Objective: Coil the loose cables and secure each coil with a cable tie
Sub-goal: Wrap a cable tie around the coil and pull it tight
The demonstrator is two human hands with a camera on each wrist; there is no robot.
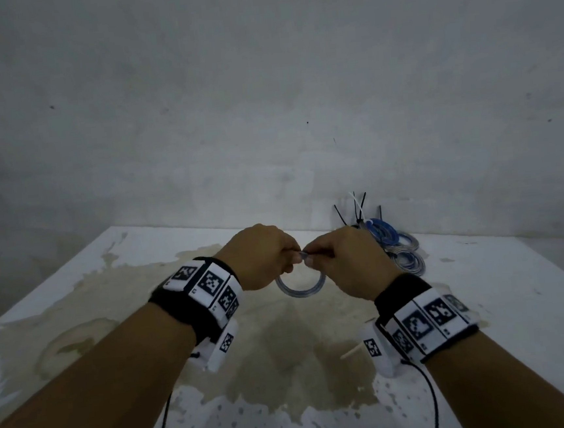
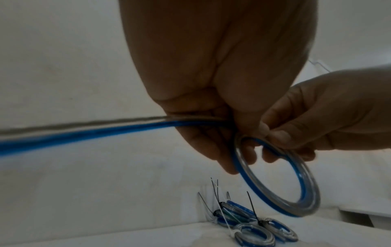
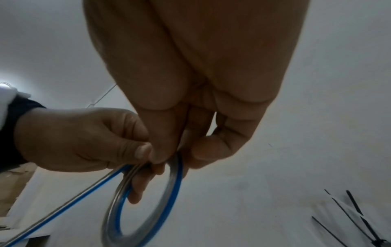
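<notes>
A small coil of blue and clear cable [image 1: 301, 286] hangs in the air above the table, held at its top by both hands. My left hand [image 1: 263, 254] grips the top of the coil [image 2: 281, 187], and the loose cable tail [image 2: 84, 132] runs out of that fist to the left. My right hand [image 1: 337, 260] pinches the same top part of the coil [image 3: 148, 208] with thumb and fingers. The two hands touch at the fingertips. No cable tie shows in either hand.
Several tied blue and clear coils [image 1: 401, 249] with black and white tie tails [image 1: 358, 207] lie against the wall at the back right of the white, stained table [image 1: 110, 297]. A thin pale stick [image 1: 354, 351] lies under my right wrist.
</notes>
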